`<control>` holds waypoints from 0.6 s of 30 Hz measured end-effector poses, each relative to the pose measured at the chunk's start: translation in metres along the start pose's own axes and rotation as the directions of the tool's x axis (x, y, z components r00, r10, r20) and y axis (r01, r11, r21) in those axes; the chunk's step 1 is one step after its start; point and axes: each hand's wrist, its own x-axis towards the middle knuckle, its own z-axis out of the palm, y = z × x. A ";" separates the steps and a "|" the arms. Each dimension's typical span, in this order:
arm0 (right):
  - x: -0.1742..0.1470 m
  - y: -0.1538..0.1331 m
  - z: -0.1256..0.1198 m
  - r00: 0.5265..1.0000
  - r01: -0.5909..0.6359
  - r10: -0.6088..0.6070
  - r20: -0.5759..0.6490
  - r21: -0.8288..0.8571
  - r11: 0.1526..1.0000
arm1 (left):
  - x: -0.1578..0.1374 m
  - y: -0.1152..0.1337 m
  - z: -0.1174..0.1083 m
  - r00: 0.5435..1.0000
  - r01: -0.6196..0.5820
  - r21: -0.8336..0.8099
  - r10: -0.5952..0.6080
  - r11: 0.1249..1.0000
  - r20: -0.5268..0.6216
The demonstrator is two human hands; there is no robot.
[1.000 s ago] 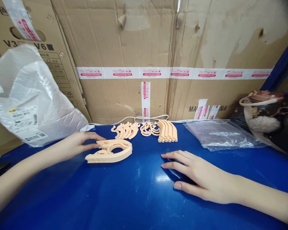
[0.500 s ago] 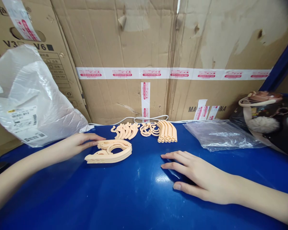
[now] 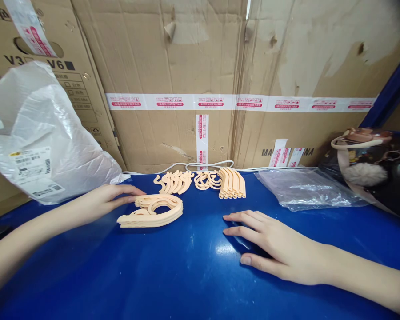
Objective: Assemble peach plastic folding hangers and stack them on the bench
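Observation:
Beside my left hand (image 3: 103,200), a stack of beige plastic folding hangers (image 3: 153,218) lies folded on the blue table (image 3: 173,275). The fingers of that hand are stretched out, their tips at the stack's left edge and not wrapped round it. Palm down on the right, my right hand (image 3: 270,244) has its fingers spread and holds nothing. Behind the stack lie several beige hook pieces (image 3: 175,182). To their right are curved ring-like pieces (image 3: 207,180) and a row of slim curved arm pieces (image 3: 232,183).
A white plastic mailing bag (image 3: 50,138) stands at the left, against cardboard (image 3: 173,62) that walls off the back. A clear plastic bag (image 3: 306,189) lies flat at the right, near a dark bag with a pompom (image 3: 366,173). A white cable (image 3: 253,169) runs along the rear edge.

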 end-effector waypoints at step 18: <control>0.000 0.000 -0.001 1.000 0.002 -0.002 -0.004 0.014 1.000 | -0.006 0.009 -0.013 0.995 0.059 0.042 -0.055 0.997 -0.079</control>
